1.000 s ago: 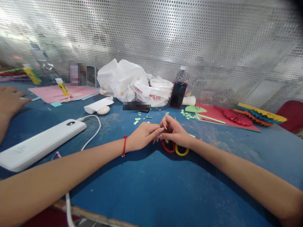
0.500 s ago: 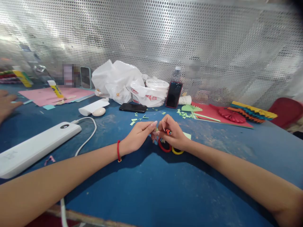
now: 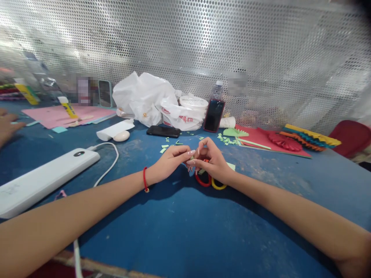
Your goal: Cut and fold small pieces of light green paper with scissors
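Observation:
My left hand (image 3: 170,161), a red cord bracelet at its wrist, pinches a tiny piece of light green paper (image 3: 191,157) between thumb and fingers. My right hand (image 3: 213,164) meets it fingertip to fingertip at the same piece, with its index finger bent up. Most of the paper is hidden by the fingers. Under my right hand lie scissors with a red handle loop (image 3: 203,184) and a yellow handle loop (image 3: 218,186); their blades are covered. A pale green paper sheet (image 3: 231,166) shows just behind my right hand.
Green paper scraps (image 3: 164,147) are scattered beyond my hands, near a black phone (image 3: 163,131). A white power bank (image 3: 49,179) with a cable lies left. White plastic bags (image 3: 145,98), a propped phone (image 3: 214,115) and red paper (image 3: 255,139) stand or lie behind. Another person's hand (image 3: 8,125) is far left.
My right thumb has stretched further toward the left fingertips and the right index finger has lifted slightly. Both hands stay together at the same spot.

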Motion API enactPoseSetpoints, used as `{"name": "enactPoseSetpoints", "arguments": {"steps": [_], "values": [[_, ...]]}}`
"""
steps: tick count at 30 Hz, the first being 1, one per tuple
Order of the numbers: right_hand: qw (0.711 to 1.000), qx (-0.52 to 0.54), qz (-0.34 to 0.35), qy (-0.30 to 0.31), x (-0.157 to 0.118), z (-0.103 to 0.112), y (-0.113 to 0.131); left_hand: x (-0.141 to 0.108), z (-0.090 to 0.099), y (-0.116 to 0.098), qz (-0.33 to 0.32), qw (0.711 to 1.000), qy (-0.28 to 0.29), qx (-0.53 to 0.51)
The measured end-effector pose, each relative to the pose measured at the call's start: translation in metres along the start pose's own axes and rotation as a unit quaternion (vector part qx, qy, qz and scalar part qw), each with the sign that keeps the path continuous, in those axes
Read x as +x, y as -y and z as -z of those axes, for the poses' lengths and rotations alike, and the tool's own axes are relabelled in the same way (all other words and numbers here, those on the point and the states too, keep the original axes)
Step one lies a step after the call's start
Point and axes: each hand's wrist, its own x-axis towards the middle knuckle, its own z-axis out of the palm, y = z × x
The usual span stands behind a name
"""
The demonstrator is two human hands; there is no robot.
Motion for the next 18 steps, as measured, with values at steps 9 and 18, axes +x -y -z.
{"name": "enactPoseSetpoints", "arguments": {"steps": [9, 18], "values": [[0.991, -0.116, 0.061, -0.034, -0.001, 0.003, 0.0, 0.002, -0.001, 0.005, 0.081, 0.991, -0.023, -0.105], [0.952, -0.246, 0.172, -0.064, -0.001, 0.005, 0.002, 0.005, 0.002, 0.013, 0.105, 0.983, -0.022, -0.148]]}}
